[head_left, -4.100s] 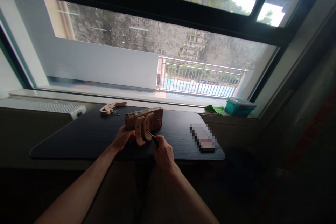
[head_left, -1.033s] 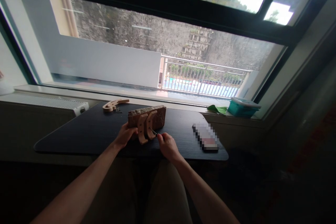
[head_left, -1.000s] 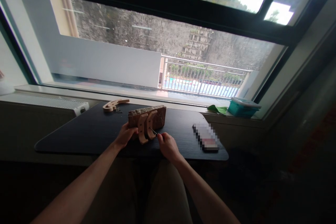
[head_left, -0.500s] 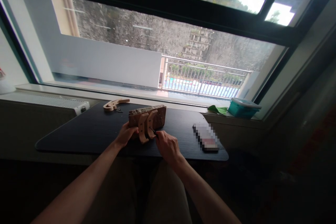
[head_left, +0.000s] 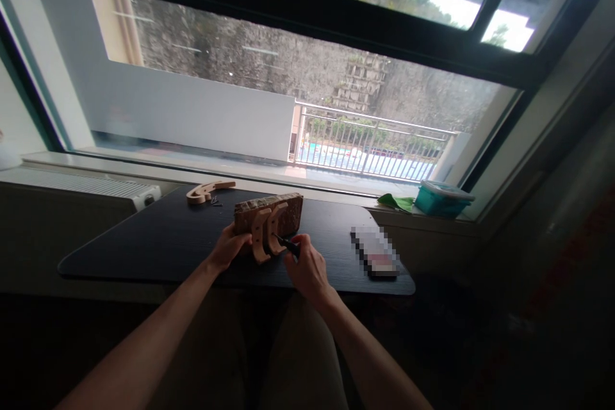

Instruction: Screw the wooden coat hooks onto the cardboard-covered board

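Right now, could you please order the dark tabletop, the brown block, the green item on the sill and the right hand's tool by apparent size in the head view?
1. Dark tabletop
2. Brown block
3. Green item
4. Tool, partly hidden by the right hand

The left hand [head_left: 229, 248] and the right hand [head_left: 309, 268] were both bare. The left forearm [head_left: 161, 327] and the right forearm [head_left: 368, 344] were uncovered too, as far as each could be seen toward the lower edge of the view. The trousers [head_left: 307, 346] were a dull, dark grey-brown, plain and matte. The right trouser leg [head_left: 312, 365] caught a little light; the left trouser leg [head_left: 216, 352] sank into shadow, its outline blurred and its seams too dim to tell.
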Motion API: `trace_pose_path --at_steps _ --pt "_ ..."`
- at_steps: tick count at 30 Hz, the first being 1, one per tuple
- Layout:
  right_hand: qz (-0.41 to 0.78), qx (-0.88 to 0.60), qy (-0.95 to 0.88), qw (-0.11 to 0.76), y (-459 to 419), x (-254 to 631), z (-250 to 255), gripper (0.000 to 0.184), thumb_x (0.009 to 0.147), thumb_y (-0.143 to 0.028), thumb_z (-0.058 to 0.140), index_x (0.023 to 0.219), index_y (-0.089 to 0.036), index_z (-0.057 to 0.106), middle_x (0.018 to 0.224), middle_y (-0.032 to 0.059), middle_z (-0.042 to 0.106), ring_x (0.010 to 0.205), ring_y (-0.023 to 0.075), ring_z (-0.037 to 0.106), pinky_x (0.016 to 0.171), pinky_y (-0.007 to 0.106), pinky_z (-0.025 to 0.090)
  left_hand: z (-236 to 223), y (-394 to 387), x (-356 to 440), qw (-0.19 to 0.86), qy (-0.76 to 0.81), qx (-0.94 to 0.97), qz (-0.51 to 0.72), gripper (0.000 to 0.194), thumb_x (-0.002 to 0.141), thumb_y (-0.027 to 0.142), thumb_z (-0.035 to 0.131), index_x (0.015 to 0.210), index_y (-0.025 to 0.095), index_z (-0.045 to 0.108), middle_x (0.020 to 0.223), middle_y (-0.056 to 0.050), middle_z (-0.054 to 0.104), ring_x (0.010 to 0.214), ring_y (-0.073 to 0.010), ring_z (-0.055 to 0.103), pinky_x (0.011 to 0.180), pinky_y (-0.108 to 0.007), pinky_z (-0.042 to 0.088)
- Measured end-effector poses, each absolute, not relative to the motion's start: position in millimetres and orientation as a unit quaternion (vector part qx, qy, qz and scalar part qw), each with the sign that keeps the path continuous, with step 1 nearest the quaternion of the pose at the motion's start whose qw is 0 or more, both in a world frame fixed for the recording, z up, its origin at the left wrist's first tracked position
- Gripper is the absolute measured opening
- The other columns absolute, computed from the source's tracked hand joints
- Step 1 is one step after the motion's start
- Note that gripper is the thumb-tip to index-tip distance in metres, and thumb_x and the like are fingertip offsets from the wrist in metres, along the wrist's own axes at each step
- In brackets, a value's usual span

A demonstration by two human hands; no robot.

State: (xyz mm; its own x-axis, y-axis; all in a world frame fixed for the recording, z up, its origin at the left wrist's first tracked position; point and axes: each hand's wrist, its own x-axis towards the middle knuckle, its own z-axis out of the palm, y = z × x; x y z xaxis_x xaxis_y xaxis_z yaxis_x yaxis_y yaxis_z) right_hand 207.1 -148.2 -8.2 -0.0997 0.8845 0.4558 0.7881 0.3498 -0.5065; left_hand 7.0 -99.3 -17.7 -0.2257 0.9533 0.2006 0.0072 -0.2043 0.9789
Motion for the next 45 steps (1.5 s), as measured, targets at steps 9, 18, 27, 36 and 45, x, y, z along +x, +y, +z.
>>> trace_pose_path --at_steps 9,18,27,36,45 --pt "-0.084 -0.514 -0.803 0.291 -143.1 218.4 -18.6 0.017 0.092 -0.020 0.042 0.093 -0.019 0.059 0.085 0.0052 0.065 0.080 0.0166 0.060 0.068 0.026 0.037 -15.0 -102.5 8.3 0.399 0.497 0.480 0.603 0.009 0.049 0.020 0.059 0.054 0.016 0.053 0.045 0.006 0.051 0.044 -0.0098 0.043 0.044 -0.023 0.032" --pt "0.148 -0.629 -0.695 0.316 -142.0 210.5 -19.2 0.029 0.093 -0.034 0.036 0.089 -0.020 0.061 0.085 0.0049 0.070 0.080 0.0185 0.063 0.066 0.027 0.038 -14.7 -101.8 8.0 0.396 0.491 0.485 0.606 0.010 0.048 0.020 0.059 0.054 0.016 0.053 0.046 0.006 0.051 0.047 -0.0097 0.043 0.047 -0.023 0.033" --pt "0.003 -0.546 -0.778 0.310 -150.3 208.7 -13.5 0.022 0.087 -0.019 0.044 0.106 -0.019 0.054 0.091 0.0035 0.069 0.080 0.0181 0.065 0.065 0.026 0.038 -16.3 -101.0 7.7 0.388 0.499 0.487 0.603 0.010 0.049 0.020 0.059 0.054 0.015 0.053 0.047 0.006 0.052 0.048 -0.0099 0.043 0.047 -0.023 0.032" --pt "-0.004 -0.532 -0.781 0.327 -138.8 211.6 -28.1 0.024 0.093 -0.033 0.041 0.101 -0.018 0.057 0.081 0.0050 0.069 0.074 0.0176 0.065 0.064 0.026 0.039 -18.6 -98.7 6.5 0.398 0.494 0.489 0.598 0.011 0.048 0.019 0.058 0.058 0.016 0.053 0.048 0.007 0.052 0.047 -0.0099 0.043 0.047 -0.023 0.032" --pt "0.144 -0.600 -0.711 0.337 -144.0 208.8 -15.8 0.022 0.089 -0.034 0.044 0.101 -0.020 0.056 0.082 0.0037 0.069 0.080 0.0211 0.064 0.068 0.029 0.041 -22.4 -96.8 5.2 0.393 0.493 0.491 0.601 0.009 0.051 0.019 0.059 0.056 0.016 0.053 0.048 0.006 0.052 0.047 -0.0093 0.043 0.047 -0.023 0.033"
